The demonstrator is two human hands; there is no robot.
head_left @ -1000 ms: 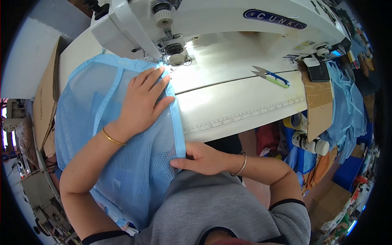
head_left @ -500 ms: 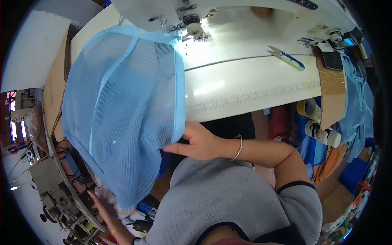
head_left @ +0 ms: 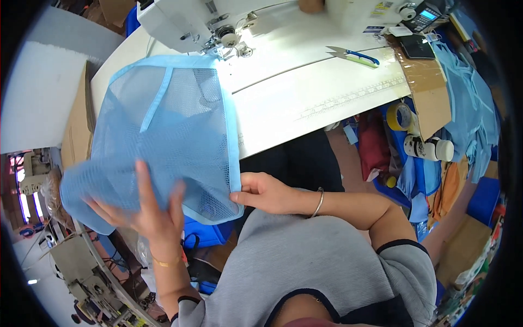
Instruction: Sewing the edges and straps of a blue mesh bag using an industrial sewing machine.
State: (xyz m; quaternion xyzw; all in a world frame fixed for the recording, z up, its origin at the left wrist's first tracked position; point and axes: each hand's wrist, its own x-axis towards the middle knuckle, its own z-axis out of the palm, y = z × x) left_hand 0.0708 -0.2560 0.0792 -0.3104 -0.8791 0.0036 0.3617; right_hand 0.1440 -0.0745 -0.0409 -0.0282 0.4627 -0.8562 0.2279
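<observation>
Blue mesh fabric piece with light-blue binding (head_left: 163, 136) hung over the white table (head_left: 305, 103) edge, one panel only. Her left hand (head_left: 144, 210), at seven o'clock, lay spread open against the mesh. Her right hand (head_left: 261, 192), at five o'clock, pinched the bound corner. One white sewing machine (head_left: 180, 22) stood at twelve o'clock, one pair of blue-handled snips (head_left: 351, 55) at two.

A garment sewing workshop: an industrial sewing machine (head_left: 185, 24) on a white worktable (head_left: 305, 98), with thread snips (head_left: 353, 55) and fabric piles (head_left: 463, 103).
</observation>
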